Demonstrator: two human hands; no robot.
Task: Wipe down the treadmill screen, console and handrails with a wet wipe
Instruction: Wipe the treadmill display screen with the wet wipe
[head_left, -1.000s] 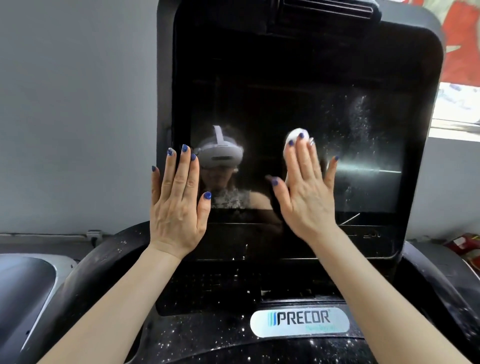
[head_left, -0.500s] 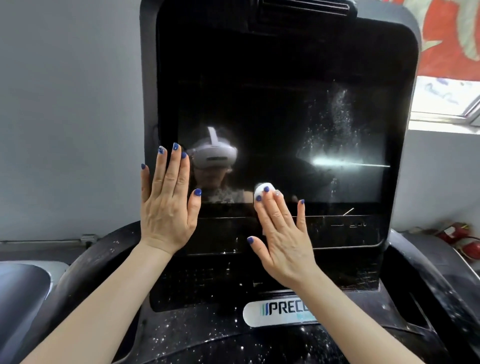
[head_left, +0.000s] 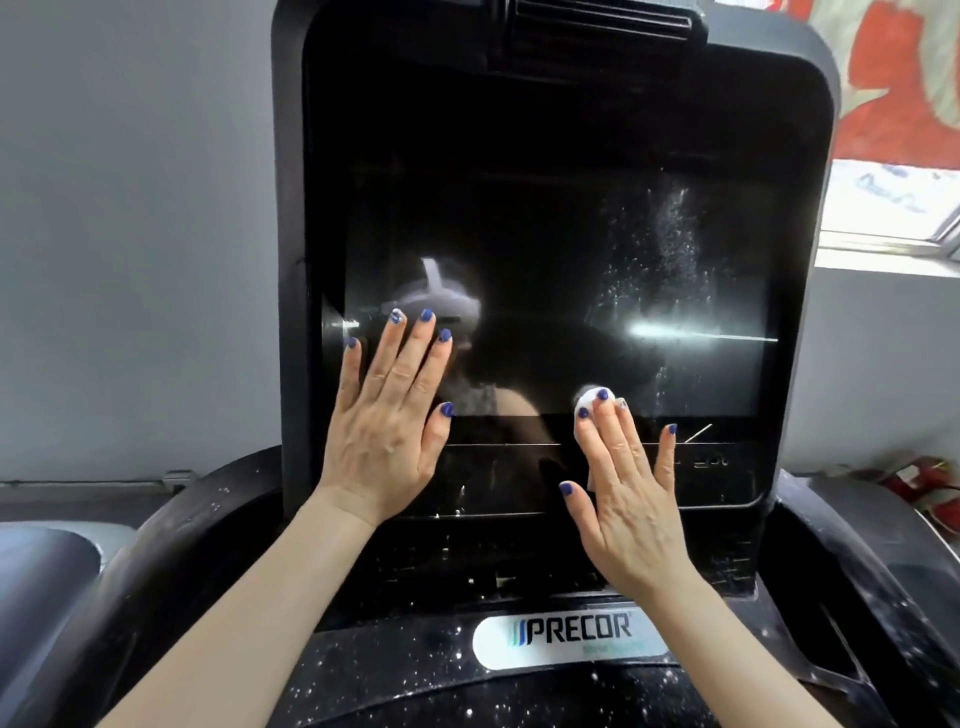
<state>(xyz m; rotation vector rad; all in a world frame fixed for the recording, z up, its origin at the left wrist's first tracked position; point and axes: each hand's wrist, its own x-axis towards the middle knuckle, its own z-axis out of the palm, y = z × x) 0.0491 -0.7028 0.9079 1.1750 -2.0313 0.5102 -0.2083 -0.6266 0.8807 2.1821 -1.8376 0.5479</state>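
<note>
Head camera looks down on a black treadmill screen (head_left: 561, 270), dark and switched off, with dusty white specks and streaks on its right part and a bright horizontal glare line low on the right. Left hand (head_left: 387, 426) lies flat against the lower left of the glass, fingers straight and slightly spread, blue-painted nails pointing up, holding nothing. Right hand (head_left: 626, 488) presses flat on the lower middle of the panel, its straight fingers pinning a small white wet wipe (head_left: 586, 402) to the surface; the wipe shows as a bunched white lump at the fingertips, right at the bottom edge of the display area, and a little more of it peeks out beside the palm. Both forearms reach up from the bottom of the view.

Below the screen sits the console (head_left: 415, 670), black and peppered with white specks, bearing an oval white PRECOR badge (head_left: 571, 636) just under the right wrist. Curved dark handrails (head_left: 171, 525) flank the console on both sides, the right one also speckled. A grey wall (head_left: 130, 234) stands behind on the left, and a red patterned cloth (head_left: 904, 78) hangs at the upper right above a bright window sill (head_left: 883, 249).
</note>
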